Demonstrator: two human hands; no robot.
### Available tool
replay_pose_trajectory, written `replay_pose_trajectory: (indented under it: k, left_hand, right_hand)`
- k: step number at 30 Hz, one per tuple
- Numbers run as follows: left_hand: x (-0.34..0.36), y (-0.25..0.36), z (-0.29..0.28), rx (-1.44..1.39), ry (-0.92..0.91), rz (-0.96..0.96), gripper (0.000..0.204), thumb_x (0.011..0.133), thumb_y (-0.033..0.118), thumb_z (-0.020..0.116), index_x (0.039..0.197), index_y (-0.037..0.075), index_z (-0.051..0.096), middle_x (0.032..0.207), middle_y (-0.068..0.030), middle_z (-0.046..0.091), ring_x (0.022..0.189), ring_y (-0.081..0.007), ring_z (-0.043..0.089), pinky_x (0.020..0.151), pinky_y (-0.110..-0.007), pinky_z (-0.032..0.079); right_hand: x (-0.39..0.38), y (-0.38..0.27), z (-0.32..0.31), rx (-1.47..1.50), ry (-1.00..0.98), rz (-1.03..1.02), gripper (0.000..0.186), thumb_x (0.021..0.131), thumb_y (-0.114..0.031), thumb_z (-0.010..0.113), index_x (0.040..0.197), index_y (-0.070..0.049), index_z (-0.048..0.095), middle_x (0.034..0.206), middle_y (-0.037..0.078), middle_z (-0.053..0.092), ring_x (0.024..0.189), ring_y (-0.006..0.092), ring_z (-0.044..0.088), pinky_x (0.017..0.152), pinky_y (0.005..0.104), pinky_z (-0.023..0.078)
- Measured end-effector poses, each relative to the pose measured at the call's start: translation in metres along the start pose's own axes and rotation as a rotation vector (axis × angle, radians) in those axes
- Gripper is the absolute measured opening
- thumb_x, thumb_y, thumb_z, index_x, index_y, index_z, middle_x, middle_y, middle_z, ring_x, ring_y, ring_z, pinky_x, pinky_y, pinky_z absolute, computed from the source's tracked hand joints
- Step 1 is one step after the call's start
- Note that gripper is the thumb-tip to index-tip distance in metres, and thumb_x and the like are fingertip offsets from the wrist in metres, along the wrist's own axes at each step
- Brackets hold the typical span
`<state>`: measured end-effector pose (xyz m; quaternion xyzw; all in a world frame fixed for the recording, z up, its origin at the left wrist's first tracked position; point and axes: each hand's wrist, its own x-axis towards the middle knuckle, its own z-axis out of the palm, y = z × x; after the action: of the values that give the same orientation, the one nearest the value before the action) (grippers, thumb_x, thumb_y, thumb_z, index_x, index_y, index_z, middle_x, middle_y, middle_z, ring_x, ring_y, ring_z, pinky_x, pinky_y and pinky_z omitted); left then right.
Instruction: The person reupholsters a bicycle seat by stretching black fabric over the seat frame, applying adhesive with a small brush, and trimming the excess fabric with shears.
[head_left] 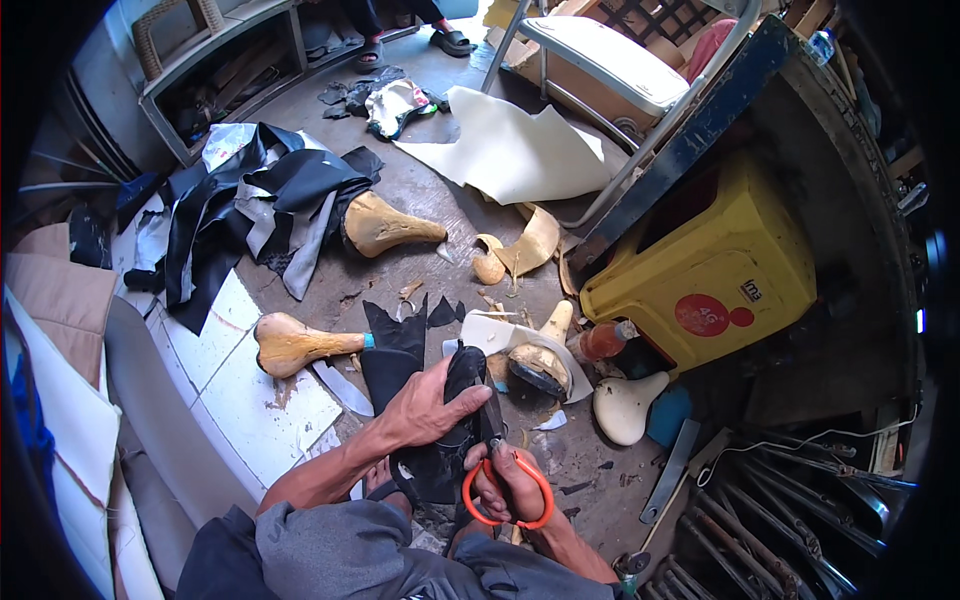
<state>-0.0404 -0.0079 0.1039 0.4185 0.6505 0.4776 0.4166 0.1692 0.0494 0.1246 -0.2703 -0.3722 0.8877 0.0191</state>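
Observation:
My left hand [428,408] presses its fingers and thumb around a bunched piece of black leather-like material [462,372], which hangs down between my legs. Orange-handled scissors [545,503] are in my right hand [512,484], its fingers through the loops. Their dark blades [490,415] point away from me, right beside the black material; whether they cut into it is hard to make out. Beyond my left hand lies more flat black material [392,355]. A tan bicycle saddle core [288,345] lies to the left, and another dark-edged saddle [540,365] rests on a pale scrap just ahead.
Around lie another tan saddle core [385,224], a cream saddle [628,408], a reddish-brown bottle [602,341] and a black scrap heap [290,190]. A yellow plastic stool [750,265], metal tubes [770,530] and a flat metal bar [671,470] stand right. Another person's sandalled feet [452,42] show far off.

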Motion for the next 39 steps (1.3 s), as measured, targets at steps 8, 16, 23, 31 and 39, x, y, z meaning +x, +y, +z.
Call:
replay_pose_trajectory:
  k: [8,16,23,31,39]
  left_hand:
    - [0.002,0.008,-0.005,0.074,-0.027,-0.031,0.063,0.092,0.053,0.067,0.123,0.0,0.056,0.095,-0.0188,0.07,0.092,-0.0329,0.07,0.082,-0.041,0.052]
    - [0.006,0.012,-0.015,0.062,-0.204,-0.096,0.057,0.09,0.051,0.07,0.112,-0.001,0.061,0.091,-0.017,0.07,0.084,-0.0247,0.067,0.079,-0.04,0.052]
    - [0.012,0.021,-0.026,0.175,-0.384,-0.081,0.052,0.09,0.05,0.071,0.104,0.001,0.062,0.084,-0.0121,0.065,0.079,-0.0186,0.062,0.075,-0.037,0.05]
    - [0.025,0.028,-0.046,0.37,-0.712,-0.094,0.061,0.087,0.054,0.071,0.109,-0.002,0.062,0.087,-0.0198,0.068,0.082,-0.0317,0.068,0.077,-0.043,0.051]
    - [0.039,0.02,-0.052,0.681,-1.032,0.181,0.053,0.084,0.047,0.072,0.105,0.0,0.065,0.087,-0.0214,0.07,0.088,-0.0397,0.068,0.078,-0.048,0.051]
  right_hand:
    - [-0.001,0.001,0.002,-0.124,0.094,0.0,0.051,0.106,-0.049,0.042,0.096,-0.001,0.059,0.05,-0.001,0.043,0.035,0.0074,0.039,0.033,0.0226,0.031]
    - [-0.004,0.01,-0.011,-0.062,0.049,-0.024,0.055,0.104,-0.054,0.043,0.1,0.0,0.057,0.053,0.001,0.047,0.036,0.0076,0.039,0.035,0.0226,0.034]
    - [-0.013,0.01,-0.019,-0.11,0.005,-0.038,0.055,0.106,-0.051,0.041,0.097,0.0,0.058,0.052,-0.002,0.045,0.036,0.0057,0.039,0.035,0.0212,0.031]
    - [-0.022,0.001,-0.031,-0.125,-0.086,0.058,0.057,0.105,-0.053,0.042,0.096,0.0,0.06,0.05,-0.002,0.045,0.035,0.0056,0.039,0.036,0.0213,0.031]
    - [-0.035,-0.002,-0.031,-0.56,-0.072,0.055,0.044,0.106,-0.042,0.048,0.101,0.0,0.061,0.063,-0.002,0.05,0.047,0.0052,0.044,0.045,0.022,0.035]
